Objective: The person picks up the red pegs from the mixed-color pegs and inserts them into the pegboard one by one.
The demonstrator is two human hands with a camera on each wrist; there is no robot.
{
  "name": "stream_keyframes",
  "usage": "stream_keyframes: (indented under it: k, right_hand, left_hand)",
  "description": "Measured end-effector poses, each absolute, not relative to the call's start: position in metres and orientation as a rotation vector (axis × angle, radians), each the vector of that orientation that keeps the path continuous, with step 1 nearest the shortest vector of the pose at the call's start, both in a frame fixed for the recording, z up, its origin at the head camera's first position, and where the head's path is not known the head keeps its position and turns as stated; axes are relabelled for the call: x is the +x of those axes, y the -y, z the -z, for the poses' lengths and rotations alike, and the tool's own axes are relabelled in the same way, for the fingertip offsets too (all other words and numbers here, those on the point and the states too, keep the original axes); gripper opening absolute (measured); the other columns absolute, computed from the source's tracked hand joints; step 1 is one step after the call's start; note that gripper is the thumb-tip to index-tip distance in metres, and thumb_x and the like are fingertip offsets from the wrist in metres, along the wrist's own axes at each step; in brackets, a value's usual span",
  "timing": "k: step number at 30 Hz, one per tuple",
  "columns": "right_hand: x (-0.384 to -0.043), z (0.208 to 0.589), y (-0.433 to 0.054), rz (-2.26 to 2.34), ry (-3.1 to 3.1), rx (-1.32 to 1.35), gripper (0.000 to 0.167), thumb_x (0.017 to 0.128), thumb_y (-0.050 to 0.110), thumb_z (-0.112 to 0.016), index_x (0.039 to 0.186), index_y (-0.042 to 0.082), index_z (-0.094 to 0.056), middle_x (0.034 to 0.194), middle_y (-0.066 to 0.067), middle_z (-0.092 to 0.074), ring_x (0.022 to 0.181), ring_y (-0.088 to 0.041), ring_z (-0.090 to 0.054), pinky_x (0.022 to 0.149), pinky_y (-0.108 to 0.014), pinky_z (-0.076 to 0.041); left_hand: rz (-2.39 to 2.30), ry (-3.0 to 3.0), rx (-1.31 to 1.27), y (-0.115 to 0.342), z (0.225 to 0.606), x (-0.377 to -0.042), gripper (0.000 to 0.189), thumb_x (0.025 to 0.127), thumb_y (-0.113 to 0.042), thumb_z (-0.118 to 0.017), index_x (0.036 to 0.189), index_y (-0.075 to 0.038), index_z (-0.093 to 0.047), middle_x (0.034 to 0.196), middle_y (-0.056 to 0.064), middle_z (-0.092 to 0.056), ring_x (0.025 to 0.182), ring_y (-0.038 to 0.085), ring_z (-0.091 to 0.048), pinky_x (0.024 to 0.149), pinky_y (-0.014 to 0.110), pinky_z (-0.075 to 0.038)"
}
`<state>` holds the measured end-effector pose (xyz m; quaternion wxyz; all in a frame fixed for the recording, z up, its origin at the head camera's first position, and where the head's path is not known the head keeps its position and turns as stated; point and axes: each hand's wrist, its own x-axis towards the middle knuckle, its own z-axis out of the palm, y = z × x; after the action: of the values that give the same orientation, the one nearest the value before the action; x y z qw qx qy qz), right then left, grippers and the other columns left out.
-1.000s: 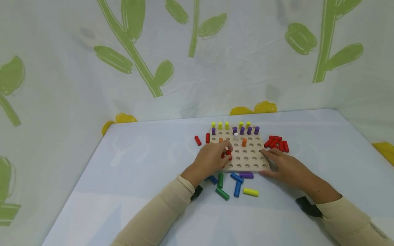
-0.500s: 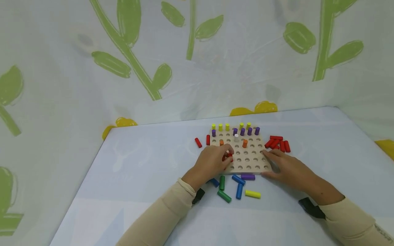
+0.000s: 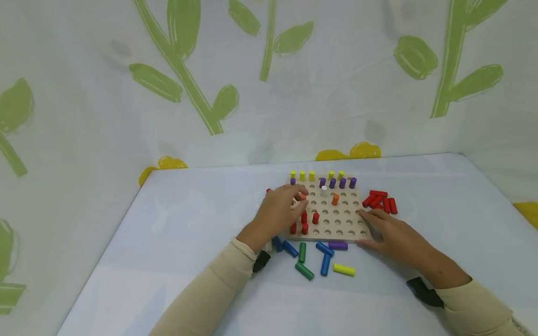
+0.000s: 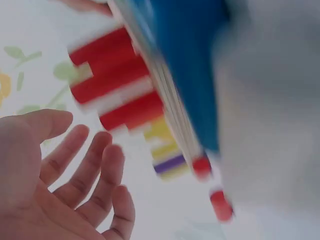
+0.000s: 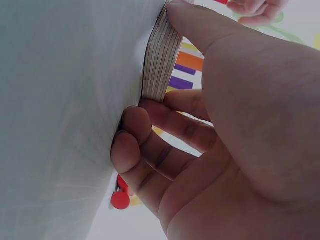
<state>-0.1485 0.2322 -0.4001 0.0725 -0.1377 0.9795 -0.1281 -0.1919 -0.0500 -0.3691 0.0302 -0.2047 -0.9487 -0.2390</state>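
Observation:
A wooden pegboard point(image 3: 342, 217) lies on the table with pegs standing in some holes. My left hand point(image 3: 274, 213) is over its left side, thumb and fingers apart around an orange peg point(image 3: 303, 197). In the left wrist view the left hand point(image 4: 75, 185) holds nothing, its fingers loosely bent beside upright red pegs point(image 4: 112, 80). Several red pegs point(image 3: 315, 218) stand at the near left of the board. My right hand point(image 3: 392, 238) grips the board's near right corner, thumb at the front edge and fingers along the right side; the right wrist view shows its layered edge point(image 5: 162, 65).
Loose red pegs point(image 3: 378, 200) lie right of the board. Blue point(image 3: 325, 264), green point(image 3: 304, 270), purple point(image 3: 338, 245) and yellow pegs point(image 3: 343, 269) lie in front. Yellow and purple pegs stand in the far rows, with a white peg point(image 3: 323, 191) and another orange peg point(image 3: 335, 199) nearer.
My left hand has let go of a red peg, which now stands in the board, and has moved away and left toward the orange peg. The right hand stays at the corner.

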Motion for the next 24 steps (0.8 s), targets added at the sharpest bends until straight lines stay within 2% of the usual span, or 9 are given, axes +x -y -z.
stream_keyframes:
  k: [4, 10, 20, 24]
  right_hand:
    - [-0.148, 0.398, -0.233, 0.41, -2.929, -0.395, 0.089, 0.079, 0.053, -0.079, 0.148, 0.005, -0.047, 0.14, -0.028, -0.051, 0.123, -0.048, -0.053, 0.093, -0.06, -0.052]
    - [-0.149, 0.398, -0.229, 0.418, -2.937, -0.413, 0.089, 0.08, 0.052, -0.079, 0.148, 0.005, -0.046, 0.141, -0.027, -0.05, 0.126, -0.048, -0.052, 0.096, -0.059, -0.051]
    - [-0.148, 0.398, -0.224, 0.401, -2.937, -0.377, 0.088, 0.081, 0.05, -0.079, 0.149, 0.006, -0.045, 0.144, -0.028, -0.049, 0.128, -0.048, -0.051, 0.096, -0.059, -0.051]
    - [-0.148, 0.396, -0.226, 0.379, -2.952, -0.401, 0.086, 0.081, 0.049, -0.079, 0.148, 0.006, -0.047, 0.141, -0.027, -0.051, 0.126, -0.047, -0.053, 0.095, -0.057, -0.052]
  left_hand:
    - [0.641, 2.968, -0.47, 0.066, 0.37, -0.208, 0.031, 0.098, -0.033, -0.064, 0.127, -0.021, -0.063, 0.11, 0.003, -0.067, 0.093, 0.017, -0.062, 0.087, 0.039, -0.051]
    - [0.492, 3.118, -0.226, 0.093, 0.376, -0.223, 0.04, 0.1, -0.034, -0.06, 0.137, -0.018, -0.056, 0.124, 0.012, -0.062, 0.097, 0.025, -0.063, 0.095, 0.048, -0.053]
    - [0.51, 3.285, -0.143, 0.108, 0.387, -0.231, 0.056, 0.099, -0.04, -0.061, 0.148, -0.017, -0.047, 0.135, 0.016, -0.057, 0.114, 0.032, -0.061, 0.104, 0.053, -0.048]
    - [0.514, 3.296, -0.157, 0.108, 0.389, -0.233, 0.058, 0.099, -0.041, -0.061, 0.15, -0.018, -0.046, 0.137, 0.017, -0.055, 0.116, 0.032, -0.06, 0.105, 0.053, -0.048]
